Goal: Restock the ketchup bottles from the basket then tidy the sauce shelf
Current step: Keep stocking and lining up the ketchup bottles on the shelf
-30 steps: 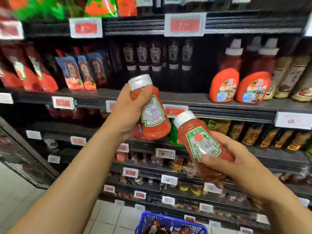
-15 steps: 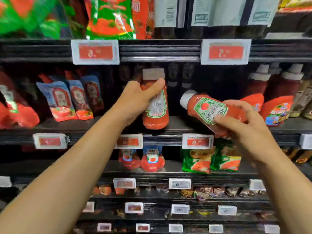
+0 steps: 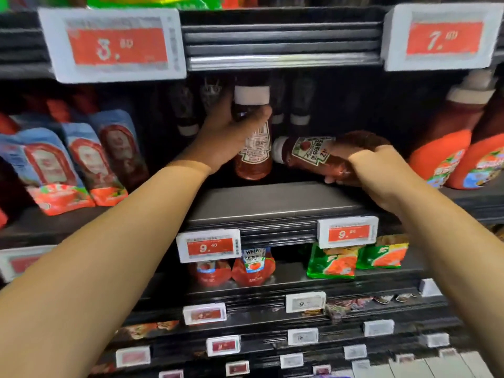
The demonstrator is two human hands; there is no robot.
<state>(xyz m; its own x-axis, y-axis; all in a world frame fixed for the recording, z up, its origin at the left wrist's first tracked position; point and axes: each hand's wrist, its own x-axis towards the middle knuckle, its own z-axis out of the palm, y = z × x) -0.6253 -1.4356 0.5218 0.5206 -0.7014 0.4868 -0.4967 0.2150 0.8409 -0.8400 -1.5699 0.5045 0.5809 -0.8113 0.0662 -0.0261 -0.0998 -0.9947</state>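
Blue sauce pouches [image 3: 81, 170] at left, green packets [image 3: 332, 261] on the lower tier, red price tags [image 3: 208, 248] along the rails

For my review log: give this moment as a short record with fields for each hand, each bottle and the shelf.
left hand: grip on upright white-capped red plastic ketchup bottle
right hand: grip on second white-capped red ketchup bottle, tilted, cap pointing left
dark metal shelf: bare patch under both bottles
bottles released: neither yet
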